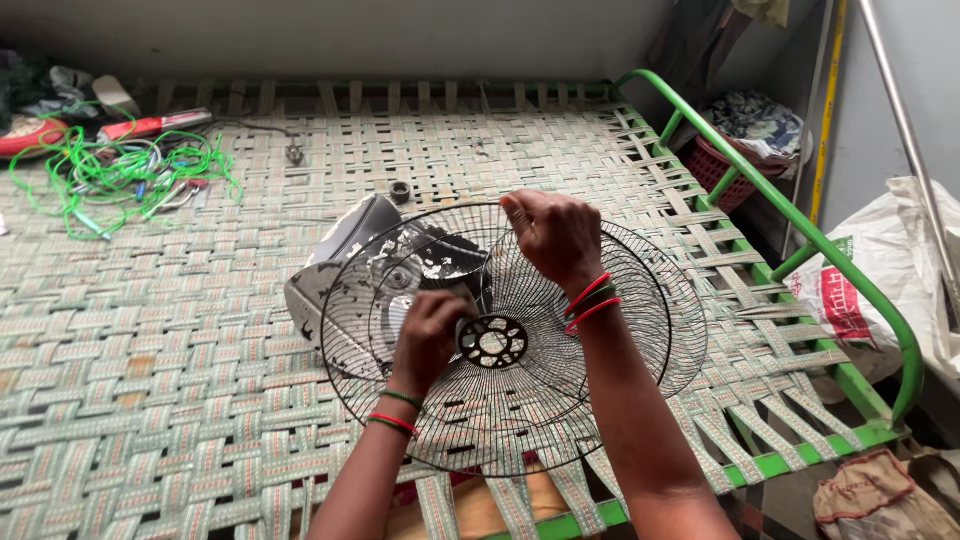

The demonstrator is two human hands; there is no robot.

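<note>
The left hand (428, 335) grips the round wire fan guard (515, 335) beside its hub; the right hand (553, 238) pinches its upper wires — the guard lies on a woven cot (200, 330), over a grey fan housing (345, 262).

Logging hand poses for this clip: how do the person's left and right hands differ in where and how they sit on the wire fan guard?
The left hand sits low, beside the guard's round centre plate, fingers curled on it; the right hand is higher, closed on the wires near the upper rim of the fan guard. The left wrist wears green and red bangles; the right wrist mostly red. Both hands touch the guard.
</note>
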